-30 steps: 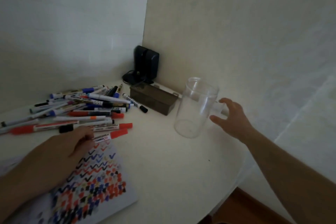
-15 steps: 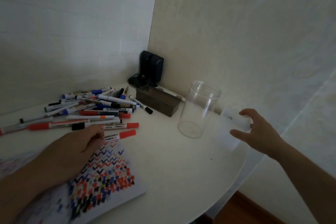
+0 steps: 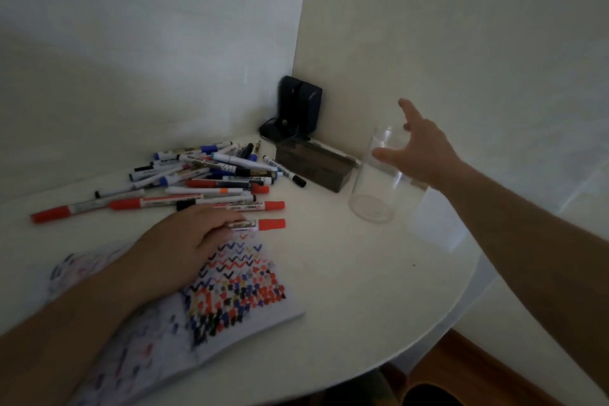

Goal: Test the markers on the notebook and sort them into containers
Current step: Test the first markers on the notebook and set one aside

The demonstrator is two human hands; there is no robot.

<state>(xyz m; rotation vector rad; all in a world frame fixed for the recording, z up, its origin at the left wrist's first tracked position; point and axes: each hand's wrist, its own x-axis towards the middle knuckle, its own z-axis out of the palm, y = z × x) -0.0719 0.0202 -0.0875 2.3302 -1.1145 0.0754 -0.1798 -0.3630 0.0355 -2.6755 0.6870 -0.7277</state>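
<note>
A heap of markers [image 3: 211, 175] with red, blue and black caps lies at the back left of the white table [image 3: 362, 290]. My left hand [image 3: 184, 241] rests at the top edge of the open notebook [image 3: 237, 287], fingers curled on a red-capped marker [image 3: 260, 224]. The notebook page is full of coloured zigzags and blots. A clear plastic jar [image 3: 379, 184] stands upright on the right. My right hand [image 3: 418, 148] hovers at the jar's rim with fingers spread, holding nothing.
A dark brown box [image 3: 316, 168] lies against the wall behind the jar, and a black device [image 3: 298, 109] with a cable stands in the corner. The table's rounded edge drops off to the right and front.
My right hand drew back to the right with a pale object, then let it go and rose to the jar's rim with spread fingers. My left hand stayed on the red-capped marker.
</note>
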